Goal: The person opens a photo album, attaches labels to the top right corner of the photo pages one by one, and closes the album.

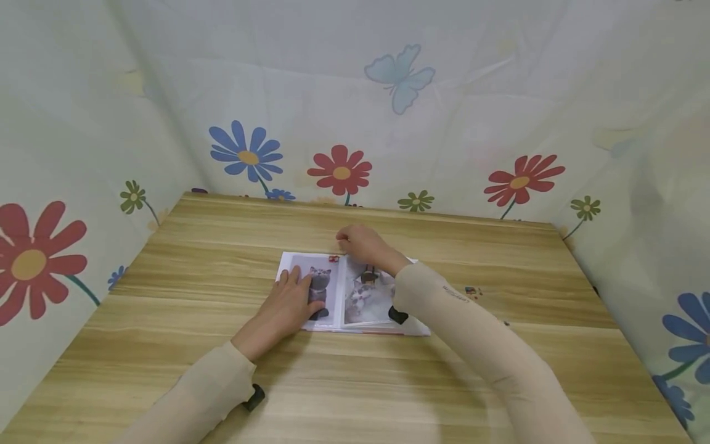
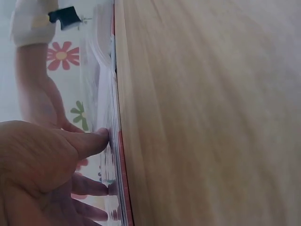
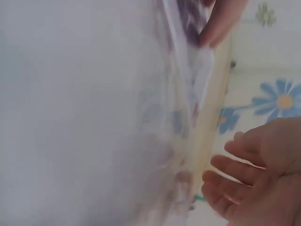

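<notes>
An open photo album (image 1: 339, 290) lies on the wooden table, with a grey cat picture on its left page and a pale cat picture on its right page. My left hand (image 1: 288, 302) rests on the left page with fingers spread; in the left wrist view, its thumb (image 2: 96, 141) touches the page edge. Over the album's far edge, near the spine, is my right hand (image 1: 363, 243). Its fingers (image 3: 235, 172) are loosely bent in the right wrist view, with no thing visible in them. A small red piece (image 1: 334, 259) sits at the left page's top corner.
Several tiny colourful bits (image 1: 470, 290) lie on the table (image 1: 355, 382) right of the album, beyond the right sleeve. A small dark bit (image 1: 506, 323) lies nearer. A flower-printed curtain (image 1: 444, 123) hangs behind the table and at both sides.
</notes>
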Demonstrator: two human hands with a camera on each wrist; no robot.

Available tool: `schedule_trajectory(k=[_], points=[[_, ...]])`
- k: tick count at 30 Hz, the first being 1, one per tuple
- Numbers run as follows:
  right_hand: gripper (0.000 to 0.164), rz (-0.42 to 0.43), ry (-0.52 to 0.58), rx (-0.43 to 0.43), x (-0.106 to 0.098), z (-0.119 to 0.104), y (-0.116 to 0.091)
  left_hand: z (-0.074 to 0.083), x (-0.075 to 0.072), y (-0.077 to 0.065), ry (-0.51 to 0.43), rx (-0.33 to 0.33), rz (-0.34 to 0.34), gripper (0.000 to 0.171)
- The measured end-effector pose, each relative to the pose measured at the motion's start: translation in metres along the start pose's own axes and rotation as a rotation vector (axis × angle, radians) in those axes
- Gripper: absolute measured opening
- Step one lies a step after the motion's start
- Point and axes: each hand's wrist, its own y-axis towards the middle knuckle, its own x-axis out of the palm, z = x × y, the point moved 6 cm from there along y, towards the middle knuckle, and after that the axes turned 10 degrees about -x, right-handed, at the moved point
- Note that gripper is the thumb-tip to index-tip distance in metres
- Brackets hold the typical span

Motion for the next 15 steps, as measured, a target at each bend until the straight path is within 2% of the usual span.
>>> schedule_trajectory(k=[3, 7, 11, 15], points=[[0.043, -0.039, -0.028, -0.043, -0.002, -0.013, -0.013, 0.001, 0.0, 0.001, -0.006, 0.007, 0.004, 0.07], [0.056, -0.155, -0.114, -0.057, 0.01, -0.027, -0.033, 0.001, 0.002, 0.003, 0.0, 0.007, -0.012, 0.071], [0.062, -0.252, -0.186, -0.038, 0.029, -0.033, -0.045, 0.001, 0.003, 0.004, 0.009, 0.012, -0.036, 0.071], [0.068, -0.288, -0.255, -0.002, 0.041, -0.034, -0.047, 0.002, 0.003, 0.003, 0.014, 0.019, -0.047, 0.071]])
